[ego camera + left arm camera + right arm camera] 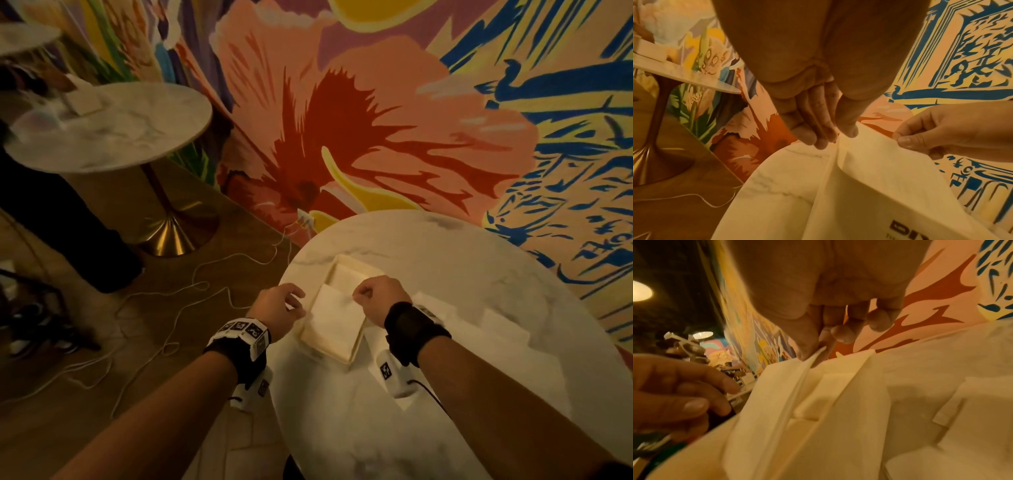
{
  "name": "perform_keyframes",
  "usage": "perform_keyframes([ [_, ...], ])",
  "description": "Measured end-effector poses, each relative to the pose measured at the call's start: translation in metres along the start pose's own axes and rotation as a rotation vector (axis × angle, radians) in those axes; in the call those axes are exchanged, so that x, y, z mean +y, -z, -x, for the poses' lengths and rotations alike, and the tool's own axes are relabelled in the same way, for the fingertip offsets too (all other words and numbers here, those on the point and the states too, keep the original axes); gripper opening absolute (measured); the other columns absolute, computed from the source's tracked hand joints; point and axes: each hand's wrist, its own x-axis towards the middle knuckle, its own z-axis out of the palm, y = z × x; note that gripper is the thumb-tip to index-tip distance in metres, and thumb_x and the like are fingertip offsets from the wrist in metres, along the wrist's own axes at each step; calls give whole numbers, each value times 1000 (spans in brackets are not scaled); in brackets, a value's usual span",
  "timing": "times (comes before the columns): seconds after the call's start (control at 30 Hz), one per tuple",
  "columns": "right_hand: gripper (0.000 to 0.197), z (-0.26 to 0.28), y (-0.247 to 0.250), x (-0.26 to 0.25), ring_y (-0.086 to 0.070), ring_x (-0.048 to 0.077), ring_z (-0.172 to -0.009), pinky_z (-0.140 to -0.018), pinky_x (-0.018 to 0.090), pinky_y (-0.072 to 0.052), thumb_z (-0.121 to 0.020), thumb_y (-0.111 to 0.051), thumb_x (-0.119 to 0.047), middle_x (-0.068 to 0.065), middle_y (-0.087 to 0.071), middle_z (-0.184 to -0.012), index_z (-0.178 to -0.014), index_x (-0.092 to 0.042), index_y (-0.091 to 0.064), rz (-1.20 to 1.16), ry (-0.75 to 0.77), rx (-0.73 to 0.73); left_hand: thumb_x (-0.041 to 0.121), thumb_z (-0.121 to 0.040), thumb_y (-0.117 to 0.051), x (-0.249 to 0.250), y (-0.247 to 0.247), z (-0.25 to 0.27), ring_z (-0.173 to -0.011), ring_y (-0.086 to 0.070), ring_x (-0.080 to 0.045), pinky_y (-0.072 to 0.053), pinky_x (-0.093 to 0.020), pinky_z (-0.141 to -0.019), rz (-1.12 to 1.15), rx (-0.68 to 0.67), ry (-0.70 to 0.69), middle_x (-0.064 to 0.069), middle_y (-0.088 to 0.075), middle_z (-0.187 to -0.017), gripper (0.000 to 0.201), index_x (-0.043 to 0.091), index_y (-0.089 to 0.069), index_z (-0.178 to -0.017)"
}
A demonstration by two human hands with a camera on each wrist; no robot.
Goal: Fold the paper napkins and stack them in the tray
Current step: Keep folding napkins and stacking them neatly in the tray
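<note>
A cream rectangular tray point(339, 354) sits on the left half of a round marble table point(445, 394). Both hands hold one white napkin point(334, 315) just above it. My right hand point(371, 296) pinches the napkin's right top corner point(818, 352) between thumb and forefinger. My left hand point(282, 305) has its thumb point(850, 129) and fingertips closed on the left top corner point(840, 139). The napkin point(885, 170) hangs in a curve towards the tray point(865, 365). At the tray's far end lie folded napkins point(352, 274). Loose unfolded napkins point(486, 322) are spread to the right of it.
The table's left edge runs under my left wrist, with wood floor and white cables point(205, 284) beyond. A second round table point(109, 126) on a gold pedestal stands at the far left beside a person's dark trouser legs point(68, 222). A painted mural wall is behind.
</note>
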Motion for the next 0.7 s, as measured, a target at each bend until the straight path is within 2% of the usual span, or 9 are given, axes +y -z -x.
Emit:
perform_keyframes([
  [0.07,15,-3,-11,-2,-65,20,-95,-92,36,-53,-90,-65,-27,-6,-71,-96,-76,-33,-65,70,-19,-38,20,-89,-73,-7,-2,-1,-84,-63,-5,-52,-25,-73,10,-27,12,14,-67,-93,27,27,-66,-113],
  [0.17,12,-8,-26,-3,-62,20,-100,-101,39,-43,-91,-61,-28,-8,-71,-99,-81,-31,-66,179,-45,-62,18,-86,-76,-11,-6,-4,-87,-64,-8,-56,-30,-78,6,-78,19,12,-67,-96,30,30,-65,-112],
  [0.3,14,-10,-39,0,-57,20,-100,-97,38,-32,-94,-54,-32,-8,-69,-98,-88,-33,-66,350,-16,-52,17,-85,-77,-13,-8,-6,-85,-64,-7,-55,-28,-76,-10,-99,3,11,-67,-97,34,29,-64,-113],
  [0.4,17,-11,-43,4,-53,19,-104,-96,38,-32,-97,-50,-33,-8,-67,-101,-97,-33,-67,428,31,-26,19,-85,-77,-15,-6,-7,-84,-63,-4,-50,-24,-73,-38,-101,-5,12,-67,-95,35,29,-64,-116],
  [0.53,18,-12,-44,2,-55,18,-106,-94,39,-33,-97,-50,-31,-9,-68,-103,-102,-33,-67,475,85,-12,21,-85,-77,-15,-5,-7,-86,-64,-5,-51,-25,-75,-54,-113,0,9,-69,-97,36,29,-63,-117],
  [0.6,19,-12,-45,1,-53,18,-110,-95,39,-33,-96,-52,-37,-9,-67,-110,-111,-34,-65,495,98,-23,21,-84,-77,-14,-5,-8,-86,-64,-6,-52,-26,-77,-55,-115,2,10,-69,-97,37,28,-64,-118],
  [0.7,38,-9,-50,3,-44,19,-120,-98,42,-30,-91,-55,-52,-9,-58,-125,-127,-38,-54,565,140,-55,23,-84,-78,-14,-4,-9,-86,-65,-7,-55,-29,-79,-65,-123,4,11,-68,-97,39,30,-62,-119],
])
